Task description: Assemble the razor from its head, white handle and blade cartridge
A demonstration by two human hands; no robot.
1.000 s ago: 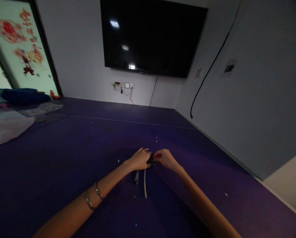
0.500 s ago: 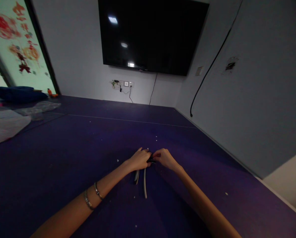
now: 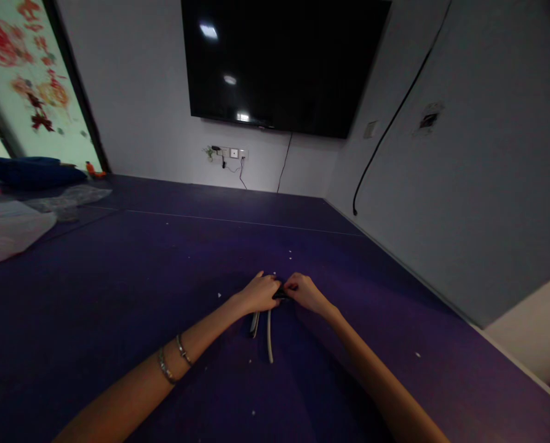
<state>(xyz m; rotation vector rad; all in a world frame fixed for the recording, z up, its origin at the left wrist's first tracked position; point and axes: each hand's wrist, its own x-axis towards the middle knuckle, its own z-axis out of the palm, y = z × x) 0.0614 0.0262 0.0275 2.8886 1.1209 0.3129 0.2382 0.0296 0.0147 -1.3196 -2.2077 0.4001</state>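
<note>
Black object lies between left grip, clasping it, and right grip, pinching it.

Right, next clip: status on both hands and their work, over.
Left hand on dark item, right hand at its edge; exact grip unclear. Pale strip lying just nearer the camera. White scraps scattered around, none seen blocking the hands.

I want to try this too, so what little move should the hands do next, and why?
Perhaps steady the dark thing with the left hand, then gently work its right end with the right hand. The left hand lies over part of it, and the right hand is already at that end.
</note>
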